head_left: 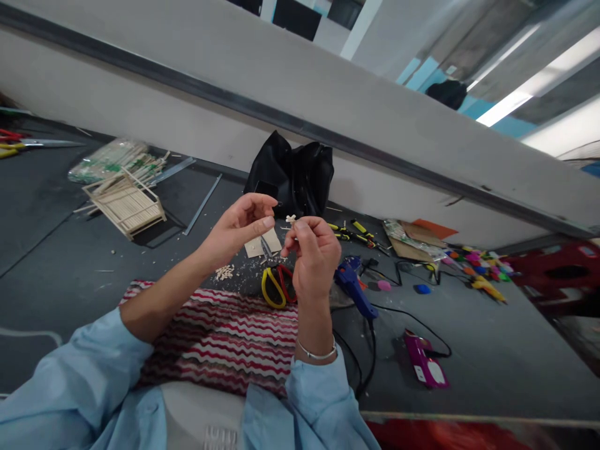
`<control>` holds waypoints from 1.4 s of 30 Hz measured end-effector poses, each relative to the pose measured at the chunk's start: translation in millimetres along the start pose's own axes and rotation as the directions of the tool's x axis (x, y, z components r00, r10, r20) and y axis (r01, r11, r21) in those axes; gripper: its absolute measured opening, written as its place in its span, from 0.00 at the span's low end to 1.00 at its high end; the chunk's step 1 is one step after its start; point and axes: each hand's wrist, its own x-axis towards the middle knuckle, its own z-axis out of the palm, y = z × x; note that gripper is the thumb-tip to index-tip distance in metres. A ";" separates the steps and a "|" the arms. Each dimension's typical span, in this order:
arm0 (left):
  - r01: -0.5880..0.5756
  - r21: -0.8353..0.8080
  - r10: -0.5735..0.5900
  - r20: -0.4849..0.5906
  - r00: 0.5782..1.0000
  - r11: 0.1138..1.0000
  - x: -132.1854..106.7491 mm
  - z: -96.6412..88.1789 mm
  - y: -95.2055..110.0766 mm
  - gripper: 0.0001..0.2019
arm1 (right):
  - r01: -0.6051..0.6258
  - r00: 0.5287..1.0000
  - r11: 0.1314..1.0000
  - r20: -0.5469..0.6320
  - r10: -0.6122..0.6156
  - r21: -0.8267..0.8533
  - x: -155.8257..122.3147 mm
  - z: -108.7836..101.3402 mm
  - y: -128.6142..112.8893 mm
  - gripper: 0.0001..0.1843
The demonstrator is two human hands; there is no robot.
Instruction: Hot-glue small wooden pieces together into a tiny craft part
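Note:
My right hand (pixel 315 250) pinches a small flower-like cluster of short pale wooden bits (pixel 290 219) between thumb and finger, held above the table. To its left, my left hand (pixel 244 222) is raised with thumb and fingers apart and nothing visible in it. Below both hands lie scissors (pixel 276 289) with yellow and red handles, their blades over a beige square card (pixel 254 248). A small pile of cut wooden bits (pixel 224 272) is on the table by my left wrist. Close to my right wrist rests a blue hot glue gun (pixel 354 284).
A red striped cloth (pixel 210 337) covers the table's near edge. Left stand a small stick-built model (pixel 126 203), bagged sticks (pixel 110 159) and a metal ruler (pixel 202 205). A black bag (pixel 290 172) leans on the partition. Pliers (pixel 360 234), pom-poms (pixel 482 262) and a purple box (pixel 424 359) lie right.

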 end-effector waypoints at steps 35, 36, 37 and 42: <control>0.019 -0.101 -0.027 -0.082 0.996 0.995 4.6 -8.4 14.3 0.11 | 0.165 0.952 0.612 -0.038 -0.305 -0.773 -9.3 -48.4 -44.5 0.14; 0.018 -0.101 -0.026 -0.079 0.997 0.995 4.8 -8.8 14.6 0.11 | 0.146 0.945 0.527 -0.039 -0.324 -0.837 -7.1 -53.1 -44.5 0.13; 0.025 -0.102 -0.033 -0.072 0.997 0.994 4.8 -8.8 14.4 0.11 | 0.107 0.942 0.439 -0.050 -0.333 -0.892 -5.4 -59.2 -44.5 0.12; 0.073 -0.107 -0.077 -0.036 0.996 0.992 3.8 -8.4 10.9 0.11 | -0.093 0.975 0.013 -0.094 -0.201 -0.996 -10.7 -104.0 -38.1 0.28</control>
